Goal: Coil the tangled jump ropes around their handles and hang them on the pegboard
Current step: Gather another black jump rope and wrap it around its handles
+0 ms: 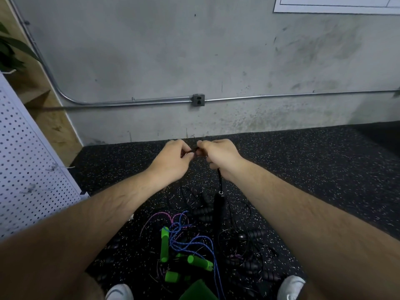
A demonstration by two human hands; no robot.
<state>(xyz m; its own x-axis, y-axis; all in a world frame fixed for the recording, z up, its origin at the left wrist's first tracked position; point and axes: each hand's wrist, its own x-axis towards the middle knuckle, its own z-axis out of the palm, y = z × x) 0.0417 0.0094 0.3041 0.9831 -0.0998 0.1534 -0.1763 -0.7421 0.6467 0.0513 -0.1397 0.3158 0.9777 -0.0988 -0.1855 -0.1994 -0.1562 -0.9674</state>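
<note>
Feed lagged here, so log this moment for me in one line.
left hand: pinches black rope | right hand: grips same rope, black handle dangling | rope pile: tangled on floor | pegboard: no rope hung in view

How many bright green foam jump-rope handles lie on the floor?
3 green foam handles: left, lying right of it, below them. A darker green shape at the bottom edge may be a fourth.

Looks like a gym or workout rm — black speckled rubber floor (303,169), bare concrete wall (151,50) w/ exposed metal conduit (129,103), white pegboard (26,159) at left, jump ropes (184,241) heaped on the floor.
</note>
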